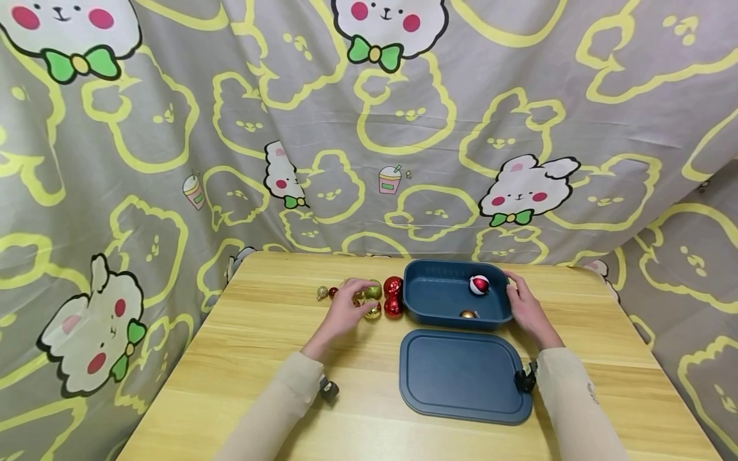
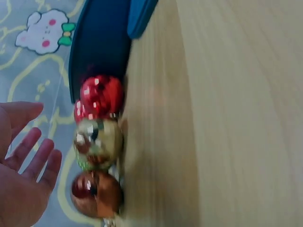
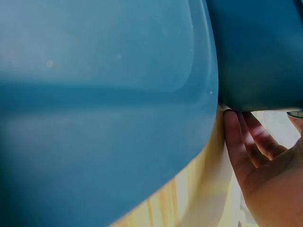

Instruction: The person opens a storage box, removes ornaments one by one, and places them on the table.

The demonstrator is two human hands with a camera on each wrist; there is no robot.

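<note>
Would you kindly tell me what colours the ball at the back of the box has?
The ball is red and white, clearest in the head view.

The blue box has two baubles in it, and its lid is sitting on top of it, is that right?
Not quite. The blue box does hold two baubles, a red-and-white one and a gold one, but the lid lies flat on the table in front of the box, as the head view shows.

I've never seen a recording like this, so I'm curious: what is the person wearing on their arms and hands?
Both arms are in long, close-fitting cream sleeves that reach the wrists. The left hand and right hand are bare, with no gloves. A small black device is strapped at each wrist: one on the left, one on the right.
</note>
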